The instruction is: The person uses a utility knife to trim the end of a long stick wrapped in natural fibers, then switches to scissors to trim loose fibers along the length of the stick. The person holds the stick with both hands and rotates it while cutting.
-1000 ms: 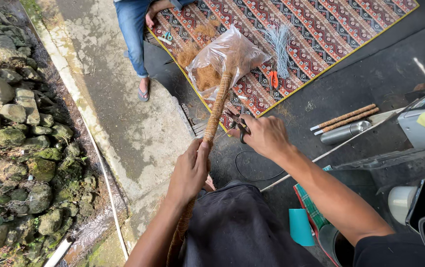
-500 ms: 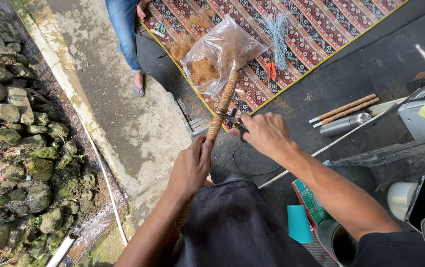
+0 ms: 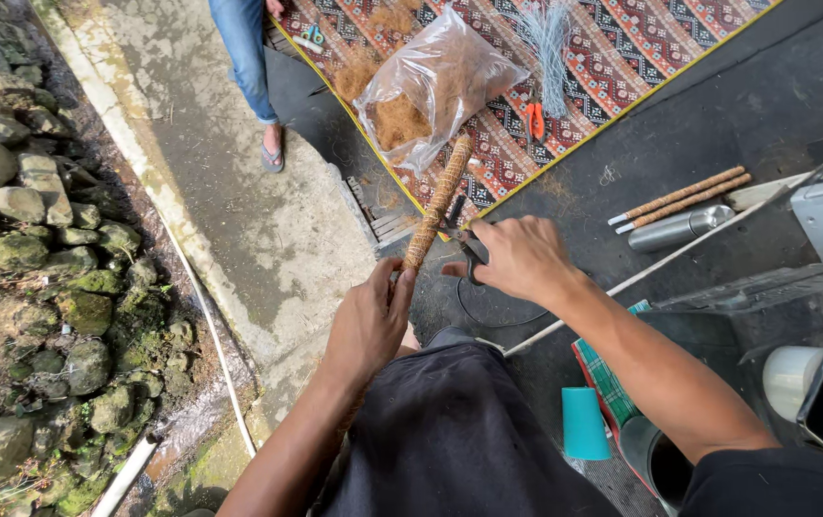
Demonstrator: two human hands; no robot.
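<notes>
My left hand (image 3: 370,321) grips the lower part of a brown fibre-wrapped stick (image 3: 439,202) that points up and away from me. My right hand (image 3: 519,257) is closed on black-handled pliers (image 3: 469,249) whose jaws sit right beside the stick's shaft. A thin dark wire (image 3: 488,321) loops down from the pliers over the dark ground. My knee in dark cloth (image 3: 450,431) lies under both hands.
A clear bag of brown fibre (image 3: 431,86), orange-handled cutters (image 3: 535,119) and a bundle of thin wires (image 3: 550,43) lie on a patterned mat (image 3: 641,48). Two wrapped sticks (image 3: 681,198) and a metal flask (image 3: 681,228) rest at right. Another person's leg (image 3: 249,67) stands beyond; mossy stones (image 3: 38,239) at left.
The view has shifted slightly; both hands stay on the stick and pliers, and the stick's tip has tilted a little to the right.
</notes>
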